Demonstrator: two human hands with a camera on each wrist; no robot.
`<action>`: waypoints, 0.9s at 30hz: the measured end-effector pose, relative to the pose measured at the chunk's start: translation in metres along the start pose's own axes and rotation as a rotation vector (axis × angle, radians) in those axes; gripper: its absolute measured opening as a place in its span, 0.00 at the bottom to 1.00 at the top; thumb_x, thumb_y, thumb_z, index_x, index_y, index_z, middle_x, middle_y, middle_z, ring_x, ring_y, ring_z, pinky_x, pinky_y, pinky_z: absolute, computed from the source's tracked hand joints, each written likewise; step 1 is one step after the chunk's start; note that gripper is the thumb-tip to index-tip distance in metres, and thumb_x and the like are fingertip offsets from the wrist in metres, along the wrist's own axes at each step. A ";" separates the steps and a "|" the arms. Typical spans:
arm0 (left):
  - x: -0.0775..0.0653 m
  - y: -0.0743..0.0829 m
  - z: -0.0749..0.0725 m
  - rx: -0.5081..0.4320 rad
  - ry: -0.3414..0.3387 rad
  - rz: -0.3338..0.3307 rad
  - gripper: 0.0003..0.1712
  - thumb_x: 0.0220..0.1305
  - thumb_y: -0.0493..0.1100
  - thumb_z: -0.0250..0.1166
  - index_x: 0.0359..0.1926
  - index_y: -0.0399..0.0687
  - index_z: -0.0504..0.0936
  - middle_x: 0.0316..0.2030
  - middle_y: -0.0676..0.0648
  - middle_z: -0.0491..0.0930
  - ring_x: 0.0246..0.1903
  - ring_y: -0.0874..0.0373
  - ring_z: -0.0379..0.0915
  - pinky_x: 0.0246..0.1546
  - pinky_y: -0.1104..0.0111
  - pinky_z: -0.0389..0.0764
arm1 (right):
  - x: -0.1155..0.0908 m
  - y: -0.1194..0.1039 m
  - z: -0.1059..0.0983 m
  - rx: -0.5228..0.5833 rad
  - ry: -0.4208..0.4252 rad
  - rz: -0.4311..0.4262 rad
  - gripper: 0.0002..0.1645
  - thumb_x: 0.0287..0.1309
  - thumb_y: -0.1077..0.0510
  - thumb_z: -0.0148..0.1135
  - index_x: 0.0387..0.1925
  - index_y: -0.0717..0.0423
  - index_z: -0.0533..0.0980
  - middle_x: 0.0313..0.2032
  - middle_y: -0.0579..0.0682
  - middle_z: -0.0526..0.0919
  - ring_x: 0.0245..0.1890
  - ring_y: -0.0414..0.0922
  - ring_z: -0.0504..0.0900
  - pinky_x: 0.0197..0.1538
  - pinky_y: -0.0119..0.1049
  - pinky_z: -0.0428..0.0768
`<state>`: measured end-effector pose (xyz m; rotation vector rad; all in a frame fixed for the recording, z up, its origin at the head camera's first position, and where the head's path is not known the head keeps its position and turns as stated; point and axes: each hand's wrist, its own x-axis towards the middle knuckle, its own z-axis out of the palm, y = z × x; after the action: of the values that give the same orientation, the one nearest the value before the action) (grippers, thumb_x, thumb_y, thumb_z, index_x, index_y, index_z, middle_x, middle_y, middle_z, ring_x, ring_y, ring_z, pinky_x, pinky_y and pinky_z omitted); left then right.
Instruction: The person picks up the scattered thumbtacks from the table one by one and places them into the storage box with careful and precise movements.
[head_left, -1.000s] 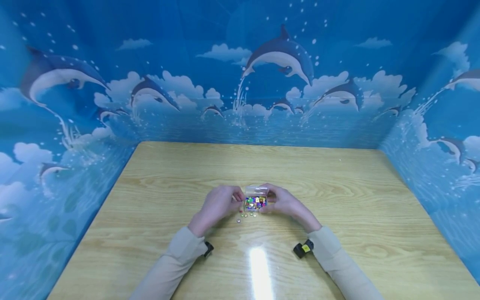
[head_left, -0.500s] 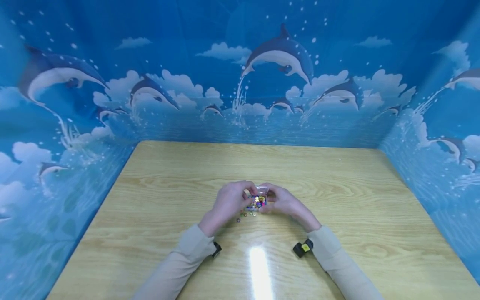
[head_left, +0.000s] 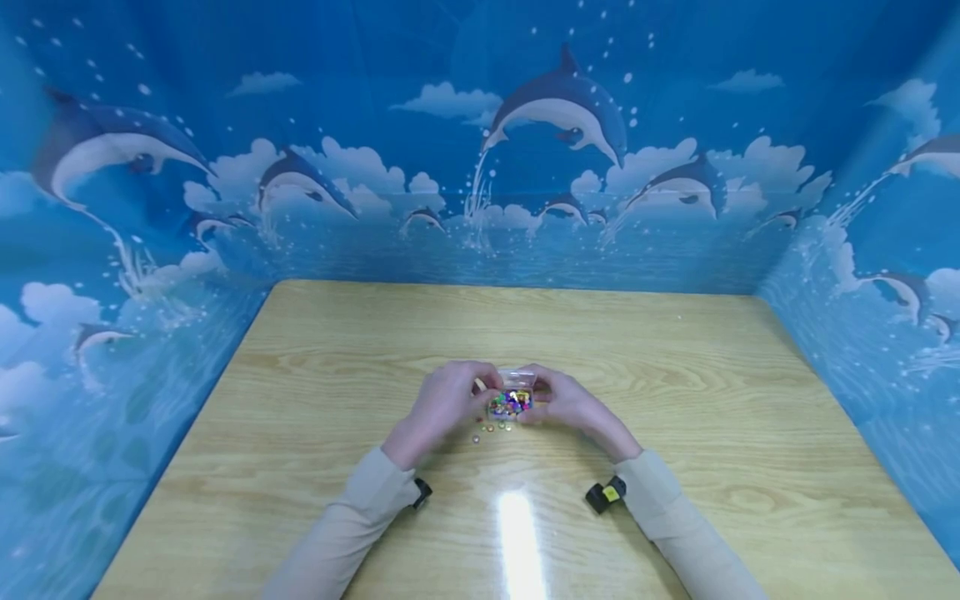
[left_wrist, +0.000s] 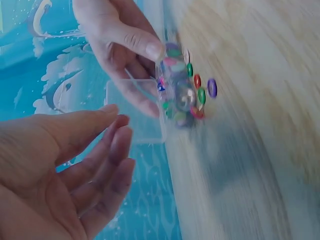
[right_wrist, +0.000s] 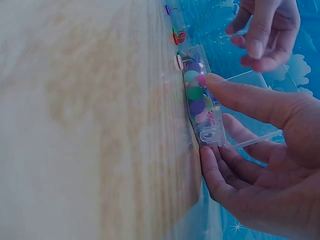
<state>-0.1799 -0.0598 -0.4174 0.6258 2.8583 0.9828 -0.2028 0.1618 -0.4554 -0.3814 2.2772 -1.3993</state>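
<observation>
A small clear plastic box (right_wrist: 197, 105) with its lid raised stands on the table, filled with colourful thumbtacks (head_left: 509, 403). My right hand (head_left: 564, 403) holds the box at its right side, thumb on the near wall and fingers around the end and behind. My left hand (head_left: 447, 403) hovers at the box's left edge. In the left wrist view the left fingers (left_wrist: 117, 145) are loosely bent with the thumb close to the index fingertip, and nothing shows between them. Several loose thumbtacks (left_wrist: 201, 95) lie on the table just in front of the box.
The wood-grain table (head_left: 675, 358) is bordered by blue dolphin-print curtains (head_left: 450, 167) at the back and sides. A bright light reflection (head_left: 521, 542) lies on the near part of the table. Dark wrist cameras (head_left: 604, 495) sit on both sleeves.
My left hand moved right over the box half a second ago, then drew back left, uncovering its left part. The right hand has stayed on the box.
</observation>
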 end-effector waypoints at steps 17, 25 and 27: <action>-0.014 -0.019 0.006 0.180 -0.153 0.029 0.06 0.55 0.38 0.76 0.31 0.55 0.88 0.30 0.55 0.87 0.31 0.61 0.81 0.38 0.63 0.82 | 0.001 0.002 0.001 -0.006 0.011 0.014 0.44 0.48 0.65 0.77 0.68 0.54 0.70 0.60 0.58 0.78 0.61 0.59 0.77 0.63 0.53 0.78; -0.015 -0.017 0.007 0.183 -0.112 0.019 0.04 0.58 0.38 0.74 0.30 0.52 0.88 0.28 0.54 0.86 0.27 0.61 0.78 0.32 0.68 0.80 | 0.001 0.002 0.001 -0.005 0.009 0.018 0.44 0.48 0.65 0.77 0.69 0.54 0.70 0.60 0.58 0.78 0.60 0.59 0.78 0.62 0.52 0.79; -0.014 -0.017 0.008 0.195 -0.097 0.022 0.03 0.60 0.39 0.73 0.30 0.51 0.88 0.27 0.53 0.85 0.26 0.61 0.77 0.29 0.70 0.79 | 0.001 0.002 0.001 -0.006 0.007 0.016 0.44 0.49 0.65 0.77 0.68 0.55 0.69 0.60 0.59 0.78 0.60 0.59 0.78 0.62 0.52 0.78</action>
<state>-0.1713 -0.0731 -0.4349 0.7002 2.8875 0.6609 -0.2034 0.1616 -0.4580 -0.3605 2.2851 -1.3887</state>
